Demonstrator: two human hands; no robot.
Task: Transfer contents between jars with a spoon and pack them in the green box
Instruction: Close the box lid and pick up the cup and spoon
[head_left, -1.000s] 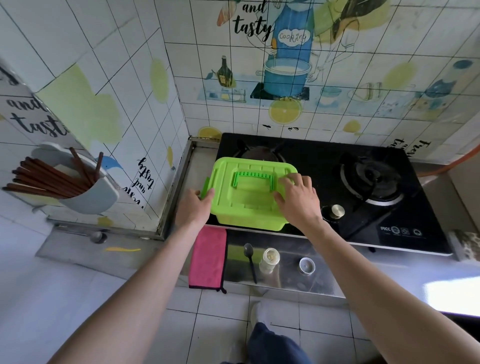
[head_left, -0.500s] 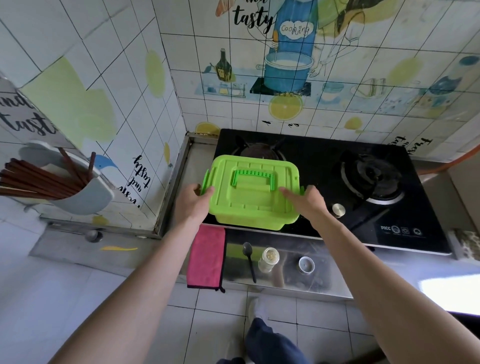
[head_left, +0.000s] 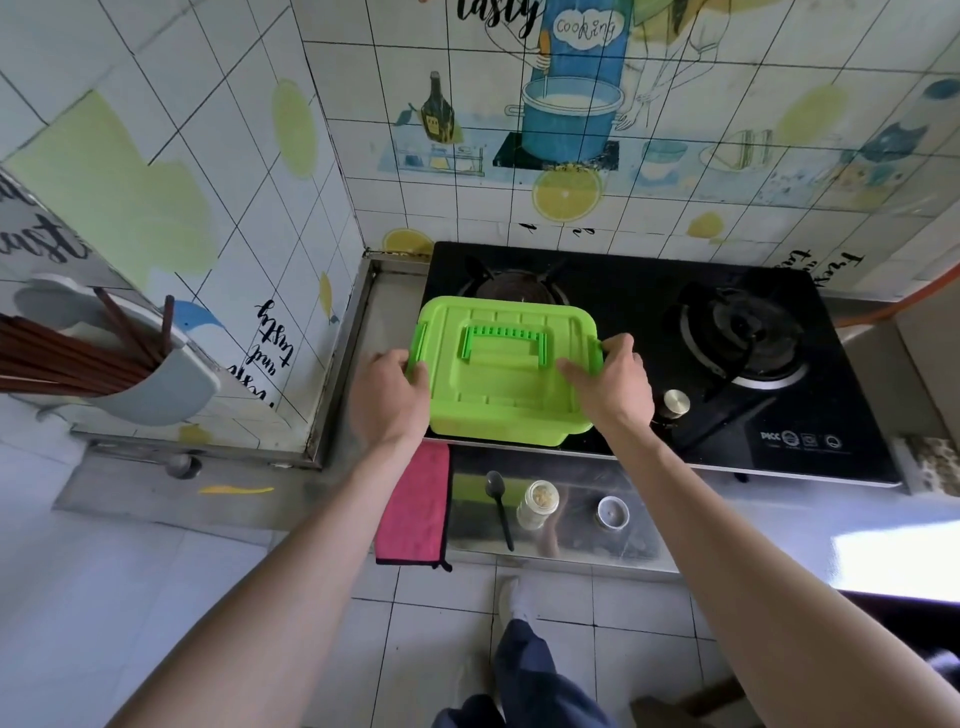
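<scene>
Lidded bright-green plastic box (head_left: 506, 371) sat on the near-left corner of the black glass gas hob (head_left: 727, 364), its lid on and its ribbed carry handle folded flat on top. Left hand (head_left: 390, 397) was curled around the clip on the box's left edge; right hand (head_left: 610, 387) was curled around the clip on the box's right edge, thumb resting on the lid. Both hands gripped the box at its side latches.

In front of the box, on the steel worktop (head_left: 571, 540): a black spoon (head_left: 500, 506), a small clear jar with pale yellowish contents (head_left: 537, 504), open-topped, and to its right a small round item (head_left: 613, 512), either a lid or a second jar; could not tell which. A pink cloth (head_left: 415, 506) hung over the worktop edge, below the box's left corner.

Handling judgement: box looked like thin, stiff plastic, light, slightly flexible at the lid. Side clips seemed the right hold for unlatching; handle for carrying. The small jar was likely smooth and easily tipped, so best gripped around its body.
</scene>
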